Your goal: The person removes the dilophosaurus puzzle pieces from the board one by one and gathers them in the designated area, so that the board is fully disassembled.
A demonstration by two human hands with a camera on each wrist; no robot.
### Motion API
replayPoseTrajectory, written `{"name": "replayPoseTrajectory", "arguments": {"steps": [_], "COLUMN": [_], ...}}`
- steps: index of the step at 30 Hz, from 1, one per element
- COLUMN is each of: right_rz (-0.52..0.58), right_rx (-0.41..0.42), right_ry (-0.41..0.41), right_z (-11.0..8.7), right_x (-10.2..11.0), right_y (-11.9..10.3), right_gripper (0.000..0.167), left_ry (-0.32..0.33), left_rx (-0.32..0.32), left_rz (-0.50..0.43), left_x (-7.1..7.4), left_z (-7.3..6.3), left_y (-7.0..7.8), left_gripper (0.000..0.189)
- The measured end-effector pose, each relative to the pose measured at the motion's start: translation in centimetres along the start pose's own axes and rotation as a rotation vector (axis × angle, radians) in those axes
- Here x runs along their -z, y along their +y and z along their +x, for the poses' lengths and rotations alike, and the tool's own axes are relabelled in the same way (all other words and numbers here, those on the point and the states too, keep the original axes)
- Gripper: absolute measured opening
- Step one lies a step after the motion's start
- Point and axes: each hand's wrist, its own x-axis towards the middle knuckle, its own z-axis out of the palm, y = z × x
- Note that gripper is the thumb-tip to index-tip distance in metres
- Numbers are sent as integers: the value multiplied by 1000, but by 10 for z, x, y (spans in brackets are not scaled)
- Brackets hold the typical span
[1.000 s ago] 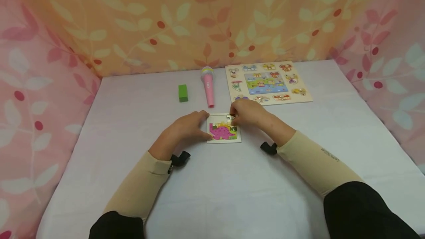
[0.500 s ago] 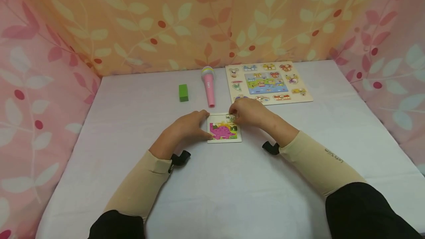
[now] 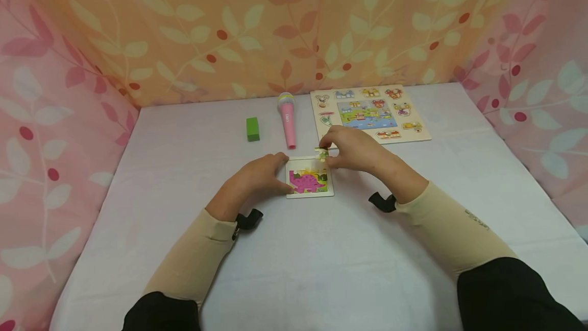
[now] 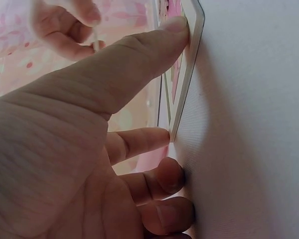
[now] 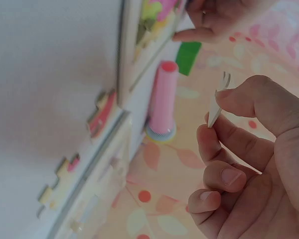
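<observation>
A small framed jigsaw puzzle (image 3: 309,183) with a pink dinosaur lies on the white table. My left hand (image 3: 257,178) steadies its left side. In the left wrist view, the straight thumb (image 4: 154,50) presses on the frame and the index fingertip touches a corner, with the other fingers loosely bent. My right hand (image 3: 356,149) pinches a jigsaw piece (image 3: 321,154) between thumb and index finger, above the frame's upper right corner. That piece (image 5: 217,107) appears nearly edge-on in the right wrist view. Bare tray shows along the puzzle's upper part.
In the right wrist view, two loose jigsaw pieces (image 5: 60,184) lie beside a wooden peg puzzle board (image 3: 420,134), which sits at the back right. A pink toy microphone (image 3: 288,121) and a green block (image 3: 252,129) lie behind the left hand. Patterned curtains (image 3: 229,29) enclose the table.
My right hand has lifted the jigsaw piece out of the frame's upper right area and drawn it slightly back and right. The left hand stays in place.
</observation>
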Motion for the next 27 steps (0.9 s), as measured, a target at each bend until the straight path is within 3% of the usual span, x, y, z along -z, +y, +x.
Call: {"name": "replayPoseTrajectory", "arguments": {"steps": [7, 21, 27], "right_rz": [-12, 12, 60], "right_rx": [-25, -33, -104], "right_ry": [37, 140, 140], "right_z": [-12, -44, -56], "right_x": [16, 43, 45], "right_y": [5, 31, 49], "right_gripper": [39, 33, 32], "left_ry": [-2, -3, -10], "left_rx": [-2, -33, -17], "left_rz": [0, -14, -3], "left_x": [-1, 0, 2], "left_z": [1, 1, 0], "left_y": [0, 0, 1], "left_gripper": [88, 89, 88]}}
